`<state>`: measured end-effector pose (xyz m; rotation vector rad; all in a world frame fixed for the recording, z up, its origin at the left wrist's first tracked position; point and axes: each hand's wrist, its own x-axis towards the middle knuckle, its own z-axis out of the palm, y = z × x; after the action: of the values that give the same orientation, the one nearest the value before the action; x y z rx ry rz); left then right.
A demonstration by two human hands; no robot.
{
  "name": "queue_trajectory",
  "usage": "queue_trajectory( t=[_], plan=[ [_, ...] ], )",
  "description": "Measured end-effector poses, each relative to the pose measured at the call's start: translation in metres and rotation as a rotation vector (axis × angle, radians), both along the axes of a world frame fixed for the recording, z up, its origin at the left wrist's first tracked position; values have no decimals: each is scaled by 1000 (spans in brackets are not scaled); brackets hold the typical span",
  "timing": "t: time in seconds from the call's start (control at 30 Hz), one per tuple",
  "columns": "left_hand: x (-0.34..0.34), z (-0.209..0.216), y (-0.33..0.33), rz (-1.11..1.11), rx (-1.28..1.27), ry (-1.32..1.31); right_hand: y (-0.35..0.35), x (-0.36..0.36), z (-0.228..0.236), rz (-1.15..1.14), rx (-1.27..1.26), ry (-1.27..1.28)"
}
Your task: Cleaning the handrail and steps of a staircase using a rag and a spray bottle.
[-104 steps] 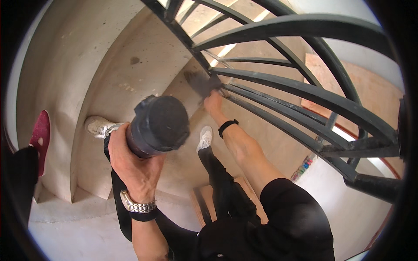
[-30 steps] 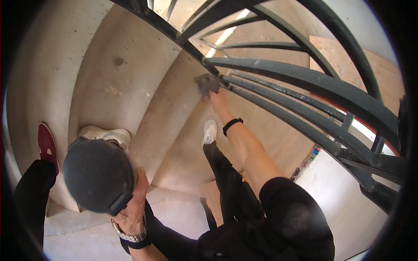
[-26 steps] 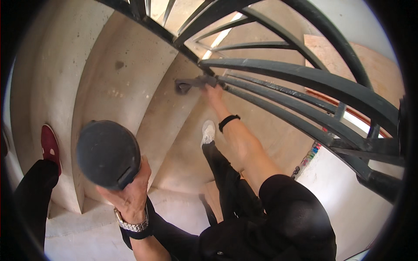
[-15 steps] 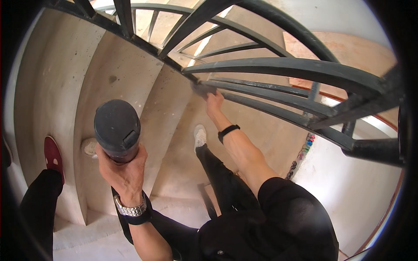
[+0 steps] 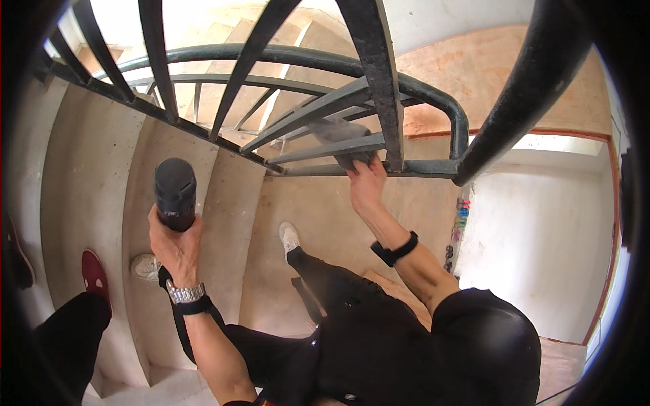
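Observation:
My left hand (image 5: 176, 250) is wrapped round a black lidded tumbler (image 5: 175, 193), held upright over the stairs. In my right hand (image 5: 367, 186) is a grey cloth (image 5: 338, 132), pinched in the fingers. The cloth lies against the slanting bars of the dark metal railing (image 5: 371, 64), beside a thick post. Part of it shows through the gaps between the bars, and the fingertips are partly hidden behind it.
Pale steps (image 5: 172, 176) curve down the left side, my feet on them. Another person's red shoe (image 5: 95, 274) rests on a step at the left. A thick round handrail (image 5: 525, 95) crosses at the upper right. Small colourful items (image 5: 462, 213) line the wall's foot.
My right hand has moved along the railing with the cloth, which now spreads wider across the bars. The view has shifted. My left hand still holds the tumbler, now farther from view.

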<state>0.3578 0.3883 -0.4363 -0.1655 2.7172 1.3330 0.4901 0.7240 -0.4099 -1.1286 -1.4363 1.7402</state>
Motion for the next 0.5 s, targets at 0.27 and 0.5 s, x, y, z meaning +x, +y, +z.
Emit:
queue_trajectory(
  t=[0.27, 0.5],
  plan=[
    [-18, 22, -12, 32, 13, 36, -41, 31, 104, 278, 558, -269],
    [-19, 20, -27, 104, 8, 64, -56, -12, 99, 505, 1217, -475]
  ],
)
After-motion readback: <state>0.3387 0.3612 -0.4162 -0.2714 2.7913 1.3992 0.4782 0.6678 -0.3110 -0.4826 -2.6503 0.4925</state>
